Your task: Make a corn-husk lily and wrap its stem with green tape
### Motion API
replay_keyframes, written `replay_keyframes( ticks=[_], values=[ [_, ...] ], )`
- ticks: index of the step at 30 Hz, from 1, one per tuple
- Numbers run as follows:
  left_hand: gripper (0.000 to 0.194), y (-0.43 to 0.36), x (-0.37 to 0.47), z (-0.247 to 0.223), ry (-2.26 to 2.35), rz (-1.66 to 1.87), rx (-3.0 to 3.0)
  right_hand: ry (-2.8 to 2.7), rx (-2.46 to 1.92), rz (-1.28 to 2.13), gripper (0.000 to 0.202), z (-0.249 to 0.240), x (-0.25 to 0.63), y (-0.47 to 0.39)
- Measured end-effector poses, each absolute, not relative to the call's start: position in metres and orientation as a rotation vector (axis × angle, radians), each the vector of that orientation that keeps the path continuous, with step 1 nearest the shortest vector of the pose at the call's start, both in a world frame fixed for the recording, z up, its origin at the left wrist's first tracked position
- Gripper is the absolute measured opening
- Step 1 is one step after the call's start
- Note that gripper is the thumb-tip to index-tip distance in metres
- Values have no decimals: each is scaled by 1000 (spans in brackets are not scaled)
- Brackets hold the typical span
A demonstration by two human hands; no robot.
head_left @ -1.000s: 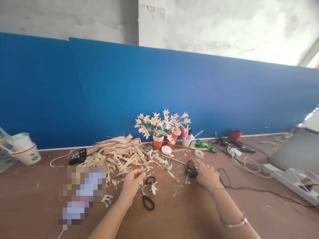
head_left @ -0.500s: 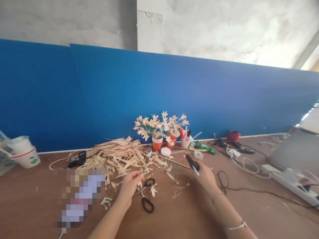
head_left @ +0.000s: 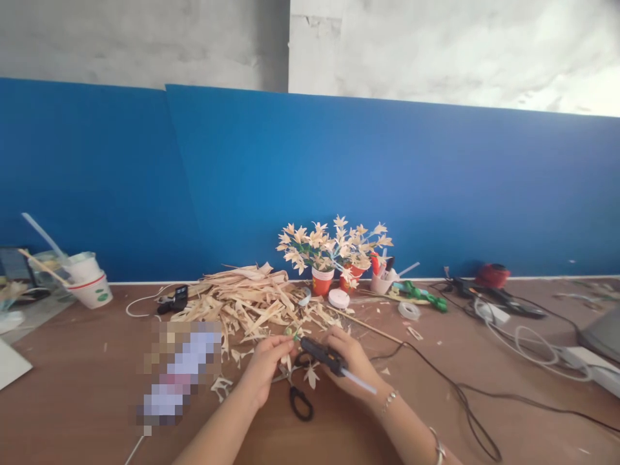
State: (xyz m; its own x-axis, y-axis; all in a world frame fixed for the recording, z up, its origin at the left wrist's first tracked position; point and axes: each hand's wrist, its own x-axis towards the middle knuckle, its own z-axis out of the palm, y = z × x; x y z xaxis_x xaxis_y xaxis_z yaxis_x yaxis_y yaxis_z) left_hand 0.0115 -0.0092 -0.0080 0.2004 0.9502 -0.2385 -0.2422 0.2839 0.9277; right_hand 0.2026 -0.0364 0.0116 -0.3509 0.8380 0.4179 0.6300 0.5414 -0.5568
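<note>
My right hand (head_left: 349,363) is wrapped round a black hot glue gun (head_left: 323,356), with a pale glue stick (head_left: 359,381) poking out of its back end. The gun's nose points left, at the fingertips of my left hand (head_left: 267,365). Those fingers pinch a small green piece (head_left: 296,336), probably a stem; a pale husk petal hangs just below, and I cannot tell whether it is joined to it. Under the hands lie black-handled scissors (head_left: 301,404), partly hidden. A loose cream husk flower (head_left: 311,376) rests beside their handles.
A heap of dried husk strips (head_left: 247,294) lies behind my left hand. Husk flowers stand in red paper cups (head_left: 322,281) by the blue partition (head_left: 232,181). A tape roll (head_left: 409,311), cables (head_left: 465,394) and a power strip (head_left: 588,363) are to the right.
My right hand has brought the glue gun leftward, its nose now close to the green piece in my left hand. The view has turned slightly left.
</note>
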Motion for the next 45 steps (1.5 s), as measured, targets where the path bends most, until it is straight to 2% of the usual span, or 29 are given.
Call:
replay_keyframes(
  ticks=[10,45],
  values=[
    [19,-12,10,-2,935,956,714,-1978,-1172,472,6,4,204,-37],
    [19,-13,10,-1,918,962,716,-2034,-1190,359,11,-1,203,-33]
  ],
)
